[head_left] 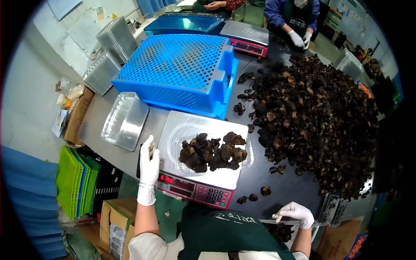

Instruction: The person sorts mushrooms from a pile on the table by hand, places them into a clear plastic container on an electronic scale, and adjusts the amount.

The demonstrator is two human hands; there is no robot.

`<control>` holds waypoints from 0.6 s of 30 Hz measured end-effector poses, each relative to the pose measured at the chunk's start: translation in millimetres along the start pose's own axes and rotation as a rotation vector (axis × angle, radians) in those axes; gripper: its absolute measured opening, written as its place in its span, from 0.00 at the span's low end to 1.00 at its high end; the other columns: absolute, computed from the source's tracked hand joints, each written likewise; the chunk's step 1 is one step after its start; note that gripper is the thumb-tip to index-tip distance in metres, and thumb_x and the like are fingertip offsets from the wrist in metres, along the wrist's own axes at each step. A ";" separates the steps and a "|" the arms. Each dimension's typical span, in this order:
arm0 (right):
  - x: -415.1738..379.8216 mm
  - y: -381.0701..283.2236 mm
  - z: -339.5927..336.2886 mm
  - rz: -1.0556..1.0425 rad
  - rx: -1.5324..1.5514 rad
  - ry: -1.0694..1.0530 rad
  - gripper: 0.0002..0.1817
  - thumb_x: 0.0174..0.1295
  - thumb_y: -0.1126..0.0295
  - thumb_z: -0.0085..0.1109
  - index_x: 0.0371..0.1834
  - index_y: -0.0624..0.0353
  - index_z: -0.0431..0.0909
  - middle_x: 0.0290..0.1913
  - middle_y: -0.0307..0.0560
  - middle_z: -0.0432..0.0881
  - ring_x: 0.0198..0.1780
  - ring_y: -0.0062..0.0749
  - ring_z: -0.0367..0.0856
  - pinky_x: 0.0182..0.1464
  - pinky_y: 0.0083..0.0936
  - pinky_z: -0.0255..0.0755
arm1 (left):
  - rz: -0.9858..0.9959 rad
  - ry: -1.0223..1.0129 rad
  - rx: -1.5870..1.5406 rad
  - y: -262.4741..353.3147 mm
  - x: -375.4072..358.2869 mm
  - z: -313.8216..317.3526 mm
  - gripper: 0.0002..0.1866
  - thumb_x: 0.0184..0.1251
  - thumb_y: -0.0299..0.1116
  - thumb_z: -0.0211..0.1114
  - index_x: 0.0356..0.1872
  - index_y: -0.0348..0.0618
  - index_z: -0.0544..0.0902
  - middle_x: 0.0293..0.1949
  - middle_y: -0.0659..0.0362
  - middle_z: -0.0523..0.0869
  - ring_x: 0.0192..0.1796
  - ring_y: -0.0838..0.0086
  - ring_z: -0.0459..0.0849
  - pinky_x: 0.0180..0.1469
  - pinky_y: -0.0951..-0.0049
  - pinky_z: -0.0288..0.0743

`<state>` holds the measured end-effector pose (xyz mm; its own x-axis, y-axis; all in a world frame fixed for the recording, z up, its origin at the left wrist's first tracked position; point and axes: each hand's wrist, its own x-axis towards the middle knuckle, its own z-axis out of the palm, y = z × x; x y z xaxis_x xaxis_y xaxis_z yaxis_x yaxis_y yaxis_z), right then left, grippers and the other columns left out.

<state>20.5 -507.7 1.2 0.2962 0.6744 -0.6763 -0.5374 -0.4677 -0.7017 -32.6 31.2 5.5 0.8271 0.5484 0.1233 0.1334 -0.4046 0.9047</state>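
My left hand (149,173), in a white glove, is at the left edge of a red and silver digital scale (234,180), fingers stretched upward. On its metal plate rests a clear plastic box (177,161) holding dark wood ear mushrooms (197,154). The red display reads about 0.100. My right hand (297,214), also gloved, is at the table's near edge with its fingers pressed together. Whether anything is pinched there I cannot make out. Just below it, a container with more dark mushrooms (281,232) is partly hidden by my apron and hand.
A large heap of wood ear mushrooms (316,117) covers the table's right side. Beyond the scale sits an upturned blue crate (173,60), with stacked clear boxes (125,119) left of it. A second scale (245,34) is farther back. A co-worker's gloved hands (300,40) are across the table.
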 end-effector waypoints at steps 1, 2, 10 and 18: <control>5.3 -5.5 7.7 -0.035 -0.044 0.123 0.13 0.68 0.66 0.58 0.35 0.66 0.86 0.38 0.47 0.88 0.51 0.31 0.84 0.57 0.26 0.74 | 0.006 0.007 0.010 5.0 0.9 1.9 0.28 0.67 0.19 0.53 0.69 0.41 0.66 0.64 0.54 0.69 0.63 0.65 0.72 0.67 0.66 0.65; 11.6 -11.8 16.4 -0.070 -0.089 0.250 0.13 0.66 0.67 0.59 0.33 0.66 0.86 0.36 0.46 0.88 0.51 0.30 0.84 0.55 0.25 0.74 | 0.015 0.014 0.016 8.7 0.7 4.2 0.28 0.67 0.19 0.54 0.69 0.41 0.66 0.63 0.54 0.70 0.62 0.65 0.73 0.66 0.66 0.66; 72.9 -2.6 52.8 -0.251 -0.586 0.870 0.23 0.52 0.65 0.70 0.53 0.56 0.79 0.43 0.49 0.81 0.46 0.40 0.83 0.48 0.32 0.77 | 0.001 -0.051 -0.053 2.1 -12.0 5.4 0.29 0.66 0.18 0.54 0.70 0.41 0.65 0.63 0.57 0.71 0.61 0.70 0.72 0.66 0.68 0.65; 74.2 -11.0 50.0 -0.074 -0.471 0.846 0.17 0.55 0.58 0.67 0.42 0.57 0.80 0.38 0.46 0.83 0.41 0.39 0.83 0.47 0.30 0.76 | -0.084 -0.104 0.123 -19.4 -17.8 3.8 0.30 0.66 0.20 0.57 0.71 0.46 0.66 0.58 0.57 0.76 0.45 0.80 0.75 0.52 0.78 0.72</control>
<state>8.9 -424.0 -30.2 0.8854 0.1631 -0.4353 -0.1782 -0.7458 -0.6419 -47.9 26.6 -15.8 0.8614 0.5079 0.0004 0.2654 -0.4507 0.8523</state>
